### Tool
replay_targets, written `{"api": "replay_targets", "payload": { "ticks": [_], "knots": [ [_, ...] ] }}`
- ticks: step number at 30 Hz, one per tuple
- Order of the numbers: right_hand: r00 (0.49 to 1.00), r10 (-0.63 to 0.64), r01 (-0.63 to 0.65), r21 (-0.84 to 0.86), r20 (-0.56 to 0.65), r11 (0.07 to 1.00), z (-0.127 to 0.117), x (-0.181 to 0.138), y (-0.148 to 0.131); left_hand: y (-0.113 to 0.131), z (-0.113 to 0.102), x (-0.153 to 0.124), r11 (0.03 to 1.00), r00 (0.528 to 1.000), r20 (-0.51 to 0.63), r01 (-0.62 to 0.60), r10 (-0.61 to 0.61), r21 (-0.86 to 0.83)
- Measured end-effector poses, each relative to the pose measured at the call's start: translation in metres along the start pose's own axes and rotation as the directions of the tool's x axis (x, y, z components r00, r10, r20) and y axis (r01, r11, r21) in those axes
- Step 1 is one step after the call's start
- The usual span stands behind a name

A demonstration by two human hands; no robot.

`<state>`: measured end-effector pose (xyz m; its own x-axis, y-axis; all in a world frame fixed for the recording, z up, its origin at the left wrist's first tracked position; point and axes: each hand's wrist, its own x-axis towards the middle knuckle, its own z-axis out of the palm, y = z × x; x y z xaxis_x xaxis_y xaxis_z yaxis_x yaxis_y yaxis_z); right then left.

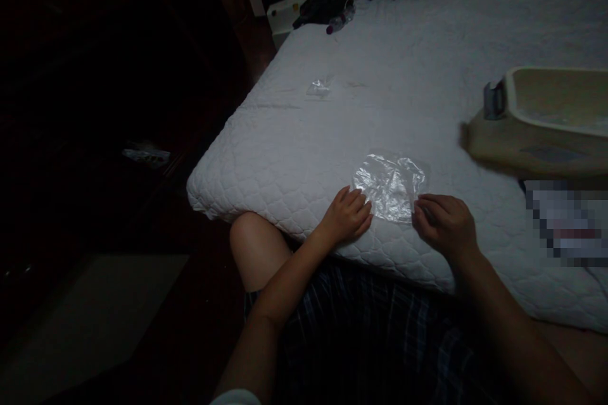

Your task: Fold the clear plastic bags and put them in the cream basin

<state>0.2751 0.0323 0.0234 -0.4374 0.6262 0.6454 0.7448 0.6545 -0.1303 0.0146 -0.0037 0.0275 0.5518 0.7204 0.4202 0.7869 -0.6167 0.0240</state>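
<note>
A clear plastic bag (390, 185) lies spread on the white quilted bed, wrinkled and shiny. At its near left edge rests my left hand (348, 215), palm down with fingers stretched out onto the bed and the bag's rim. My right hand (445, 221) has its thumb and fingers pinched together on the bag's right edge. Farther up the bed is a smaller clear plastic piece (319, 87), apart from both hands.
To the right stands a beige plastic bin (536, 145) with a grey latch. A blurred-out item (565, 221) lies below it. By the bed's far left corner are a bottle (336, 25), dark cloth (316, 9) and a white box (285, 12). The quilted bed (266, 158) drops off at left.
</note>
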Motion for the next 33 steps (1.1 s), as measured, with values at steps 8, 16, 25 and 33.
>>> {"api": "replay_targets", "payload": {
  "ticks": [8,16,25,33],
  "knots": [
    [0.999,0.020,-0.020,-0.012,-0.041,1.000,0.002,0.000,0.001,0.005,0.001,-0.002,1.000,1.000,-0.005,0.015,-0.015,0.010],
    [0.993,-0.017,0.014,-0.026,-0.114,1.000,-0.002,-0.007,0.002,-0.011,-0.003,-0.007,0.997,0.993,-0.096,0.070,-0.073,-0.032],
    [1.000,0.008,-0.007,0.008,-0.030,1.000,0.001,-0.001,0.001,-0.012,-0.003,-0.005,1.000,0.996,-0.081,0.020,-0.022,-0.024],
    [0.999,0.047,-0.047,0.038,-0.013,0.998,0.002,-0.001,0.002,0.000,-0.008,-0.003,0.999,0.999,-0.010,-0.037,0.037,0.007]
  ]
}}
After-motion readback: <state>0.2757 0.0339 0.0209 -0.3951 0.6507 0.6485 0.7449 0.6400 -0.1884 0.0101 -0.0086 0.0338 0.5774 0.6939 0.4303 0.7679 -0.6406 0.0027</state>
